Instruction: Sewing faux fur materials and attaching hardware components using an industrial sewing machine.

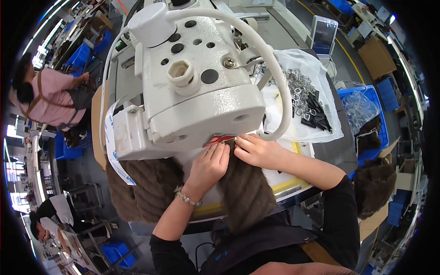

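Observation:
A large white industrial sewing machine (192,110) fills the upper middle, with a red part (219,138) under its front edge. My left hand (210,166) and my right hand (256,151) are closed on the narrow top end of a brown fur strip (245,197) just below that part, left fingers together, right fingers curled at its edge. Their fingertips are partly hidden by the machine. A larger brown fur piece (142,192) lies left of my left wrist. The strip hangs down over the table's front edge.
Metal rings and black pieces lie on white wrapping (302,96) at the right. Beyond are a blue crate (371,105) with plastic bags and a brown fur bundle (373,183). Two people (59,96) work at the left. The yellow-taped table edge (288,185) runs below my right arm.

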`<state>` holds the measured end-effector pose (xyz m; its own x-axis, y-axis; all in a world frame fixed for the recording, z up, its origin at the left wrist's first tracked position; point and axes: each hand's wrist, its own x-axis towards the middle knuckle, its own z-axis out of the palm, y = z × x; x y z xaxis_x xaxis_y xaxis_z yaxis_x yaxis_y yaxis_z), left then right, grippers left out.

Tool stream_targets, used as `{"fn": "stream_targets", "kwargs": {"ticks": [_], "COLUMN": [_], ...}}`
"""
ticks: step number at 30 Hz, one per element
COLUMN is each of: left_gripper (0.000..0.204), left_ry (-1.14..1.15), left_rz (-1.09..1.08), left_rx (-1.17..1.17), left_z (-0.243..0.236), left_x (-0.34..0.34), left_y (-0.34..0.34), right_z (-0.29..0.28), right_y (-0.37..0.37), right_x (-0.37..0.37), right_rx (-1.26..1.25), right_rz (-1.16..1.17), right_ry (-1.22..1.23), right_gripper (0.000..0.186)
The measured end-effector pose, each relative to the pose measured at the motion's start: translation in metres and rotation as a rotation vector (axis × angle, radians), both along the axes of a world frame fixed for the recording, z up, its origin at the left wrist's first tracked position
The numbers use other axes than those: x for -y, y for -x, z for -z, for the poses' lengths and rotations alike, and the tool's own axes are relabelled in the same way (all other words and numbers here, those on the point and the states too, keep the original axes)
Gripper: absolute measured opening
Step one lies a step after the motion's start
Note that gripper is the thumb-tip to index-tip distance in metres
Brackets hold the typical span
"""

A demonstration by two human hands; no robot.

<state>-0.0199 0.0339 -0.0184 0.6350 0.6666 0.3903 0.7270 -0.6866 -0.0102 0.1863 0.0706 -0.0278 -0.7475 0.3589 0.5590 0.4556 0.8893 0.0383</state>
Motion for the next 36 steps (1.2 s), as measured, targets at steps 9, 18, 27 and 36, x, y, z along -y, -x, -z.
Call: {"fn": "stream_targets", "kwargs": {"ticks": [9, 18, 27, 36], "left_gripper": [0.019, 0.015, 0.020, 0.015], "left_ry": [-0.037, -0.034, 0.131, 0.063], "left_rz": [0.003, -0.007, -0.238, -0.220], "left_rx": [0.001, 0.018, 0.087, -0.050], "left_z": [0.003, 0.004, 0.002, 0.005], "left_x": [0.000, 0.000, 0.006, 0.013], "left_y": [0.001, 0.002, 0.000, -0.005], "right_z": [-0.005, 0.000, -0.009, -0.006], "right_y": [-0.001, 0.000, -0.003, 0.001], "right_x": [0.002, 0.003, 0.001, 0.009], "right_rx": [0.017, 0.026, 0.025, 0.058], "right_rz": [0.020, 0.037, 0.153, 0.145], "right_ry": [0.034, 0.022, 0.109, 0.192], "right_gripper": [0.013, 0.013, 0.018, 0.017]}}
